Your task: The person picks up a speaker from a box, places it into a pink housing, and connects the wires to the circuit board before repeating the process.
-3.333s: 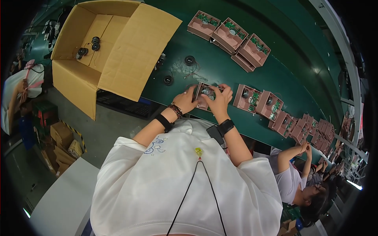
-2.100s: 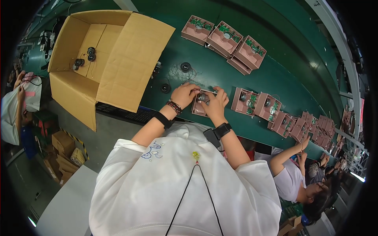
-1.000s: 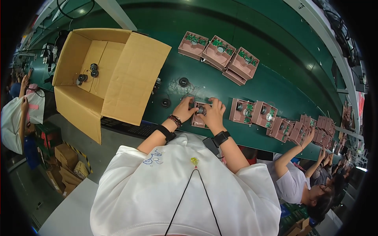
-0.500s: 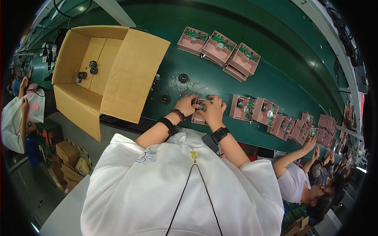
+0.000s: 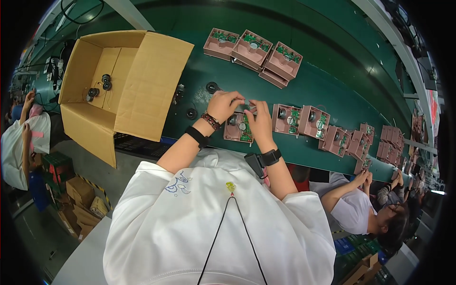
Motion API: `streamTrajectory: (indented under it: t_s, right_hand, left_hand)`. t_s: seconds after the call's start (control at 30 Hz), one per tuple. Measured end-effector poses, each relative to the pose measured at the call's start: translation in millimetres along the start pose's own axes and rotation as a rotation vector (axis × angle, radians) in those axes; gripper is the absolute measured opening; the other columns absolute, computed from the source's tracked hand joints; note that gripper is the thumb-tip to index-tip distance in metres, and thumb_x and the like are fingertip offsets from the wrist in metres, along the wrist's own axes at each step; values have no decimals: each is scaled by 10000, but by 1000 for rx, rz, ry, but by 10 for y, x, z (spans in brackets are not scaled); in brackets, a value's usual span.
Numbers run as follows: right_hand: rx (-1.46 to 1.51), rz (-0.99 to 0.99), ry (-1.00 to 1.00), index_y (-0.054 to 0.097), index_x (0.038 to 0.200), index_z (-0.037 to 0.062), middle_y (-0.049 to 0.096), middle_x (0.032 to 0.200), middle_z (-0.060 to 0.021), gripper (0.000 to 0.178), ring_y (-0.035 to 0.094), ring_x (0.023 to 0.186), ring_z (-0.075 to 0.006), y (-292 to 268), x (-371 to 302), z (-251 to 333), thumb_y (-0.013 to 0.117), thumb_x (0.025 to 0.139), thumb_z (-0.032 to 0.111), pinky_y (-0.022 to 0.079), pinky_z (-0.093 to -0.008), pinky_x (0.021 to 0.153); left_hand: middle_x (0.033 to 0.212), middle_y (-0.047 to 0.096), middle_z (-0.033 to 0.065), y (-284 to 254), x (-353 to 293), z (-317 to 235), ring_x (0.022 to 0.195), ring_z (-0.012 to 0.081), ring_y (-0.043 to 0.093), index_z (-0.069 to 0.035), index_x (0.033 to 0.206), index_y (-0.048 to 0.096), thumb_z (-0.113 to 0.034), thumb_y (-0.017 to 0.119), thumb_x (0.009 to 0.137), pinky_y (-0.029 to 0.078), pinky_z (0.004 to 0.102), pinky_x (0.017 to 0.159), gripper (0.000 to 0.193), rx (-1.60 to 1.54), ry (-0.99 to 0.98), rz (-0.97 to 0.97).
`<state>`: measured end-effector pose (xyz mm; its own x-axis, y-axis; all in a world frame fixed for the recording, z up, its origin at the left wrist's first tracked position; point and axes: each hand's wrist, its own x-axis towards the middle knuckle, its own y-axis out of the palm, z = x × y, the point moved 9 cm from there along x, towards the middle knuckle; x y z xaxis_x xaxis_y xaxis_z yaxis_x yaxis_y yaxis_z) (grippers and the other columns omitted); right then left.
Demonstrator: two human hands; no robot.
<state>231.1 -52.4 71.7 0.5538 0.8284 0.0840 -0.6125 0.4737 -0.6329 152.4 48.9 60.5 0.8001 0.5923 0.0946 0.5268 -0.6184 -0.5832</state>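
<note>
In front of me on the green table lies a pink plastic housing [image 5: 229, 135] with a black round speaker [image 5: 232, 120] seated in its left part and a green circuit board on the right. Just above its far edge is my left hand [image 5: 226, 106], thumb and fingertips pinched together. Facing it, my right hand [image 5: 260, 122] rises over the housing's right side, fingers curled and tips drawn together. Whatever is between either set of fingertips is too small to make out. Two loose black speakers lie left of my hands, one farther off [image 5: 212, 87] and one nearer [image 5: 191, 113].
At left stands an open cardboard box [image 5: 153, 80] with several speakers inside. Pink housings with circuit boards [image 5: 251, 50] are stacked at the far side. More housings [image 5: 314, 122] run rightward along the table, where a co-worker [image 5: 354, 209] sits.
Both hands have lifted off the speaker, which now sits in the housing's left part. My fingertips have moved to the housing's far edge. The whole view has shifted slightly.
</note>
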Motion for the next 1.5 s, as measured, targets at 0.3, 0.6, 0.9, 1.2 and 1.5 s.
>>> streamTrajectory:
  t_s: [0.3,0.6,0.9,1.2,1.5]
  right_hand:
    - [-61,-56,-189,558,866,70,536,793,-60,152,552,736,-246,-56,-155,73,621,728,85,399,-351,654]
    - [-238,-94,-287,575,786,70,540,769,-66,85,534,703,-242,-134,-175,118,625,719,87,368,-341,651]
    - [-333,-46,-240,562,797,73,535,755,-80,97,538,720,-262,-29,-212,74,598,708,58,380,-355,640]
    - [-320,13,-270,556,794,65,542,755,-66,94,535,727,-266,51,-230,58,597,710,58,392,-355,651]
    - [-192,-35,-65,634,745,104,496,897,-63,98,439,875,-263,103,-219,-412,682,660,98,355,-367,760]
  left_hand:
    - [756,632,116,151,-244,-166,681,337,592,-59,861,604,-120,556,781,462,412,600,112,-203,-16,-12]
    - [706,622,79,222,-257,-131,722,270,588,-67,790,585,-155,541,775,430,405,671,99,140,-53,24]
    - [654,611,33,315,-300,-209,706,221,584,-112,705,586,-224,577,704,387,375,690,112,231,-64,12]
    - [645,604,32,311,-331,-137,708,222,581,-118,683,589,-229,585,695,381,366,692,112,230,-103,42]
    - [872,545,122,-55,-462,127,872,322,521,-59,876,532,-185,631,720,415,410,745,224,208,-150,-199]
